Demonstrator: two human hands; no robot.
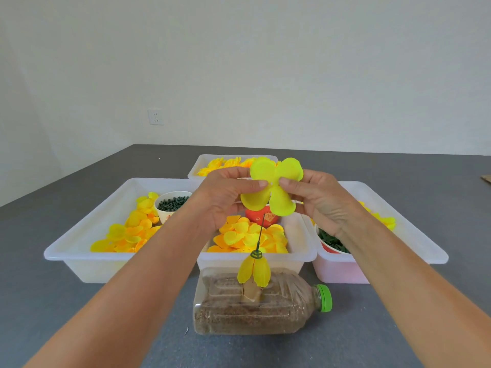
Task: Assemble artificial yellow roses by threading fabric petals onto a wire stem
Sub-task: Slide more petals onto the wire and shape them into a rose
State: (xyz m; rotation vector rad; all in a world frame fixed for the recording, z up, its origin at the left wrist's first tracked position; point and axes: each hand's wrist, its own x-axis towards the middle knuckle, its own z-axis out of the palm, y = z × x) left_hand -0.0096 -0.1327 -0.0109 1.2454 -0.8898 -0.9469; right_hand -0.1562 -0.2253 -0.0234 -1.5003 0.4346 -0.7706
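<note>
Left hand [225, 193] and right hand [316, 197] each pinch the four-lobed yellow fabric petal [272, 185], held above the thin green wire stem [261, 231]; stem upright in a clear grain-filled plastic bottle [255, 306] lying at the grey surface's [53, 301] near edge; translucent white plastic trays [87, 251] of loose yellow petals [249, 236] behind.

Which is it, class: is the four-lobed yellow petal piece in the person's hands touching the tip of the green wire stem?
Apart. The head view shows the petal piece held above the wire stem, with the red cup visible between them.
</note>
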